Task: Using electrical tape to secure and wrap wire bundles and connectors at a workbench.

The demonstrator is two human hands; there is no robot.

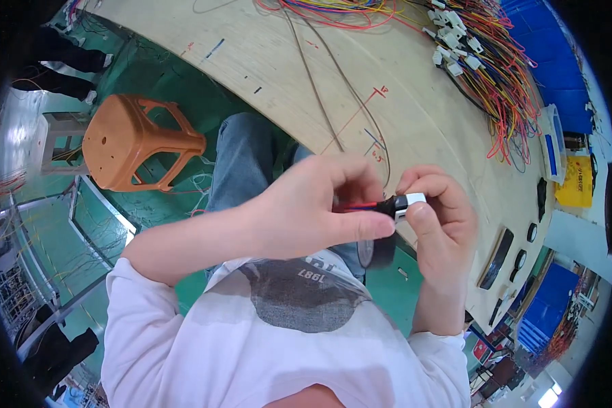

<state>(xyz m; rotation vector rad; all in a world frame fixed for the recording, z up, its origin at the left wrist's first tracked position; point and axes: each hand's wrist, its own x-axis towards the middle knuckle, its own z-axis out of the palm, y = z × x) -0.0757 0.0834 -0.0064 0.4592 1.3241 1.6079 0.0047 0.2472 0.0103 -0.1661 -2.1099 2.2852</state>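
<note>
My right hand (442, 228) pinches a white plastic connector (415, 198) between thumb and fingers, above the near edge of the table. From it a wire bundle with red and black wires (360, 205) runs left into my left hand (306, 204), whose fingers close around it. Black tape (389, 205) wraps the wires just beside the connector. Below my left thumb is a roll of black tape (381, 253), slightly blurred; whether the hand grips it I cannot tell. The inner side of the left-hand fingers is hidden.
A wooden table (272, 61) with pen marks curves ahead. Wire bundles with white connectors (455, 41) lie at the far right, loose wires (340, 13) at the back. Black tape rolls (520, 260) lie at the right edge. An orange stool (126, 143) stands left.
</note>
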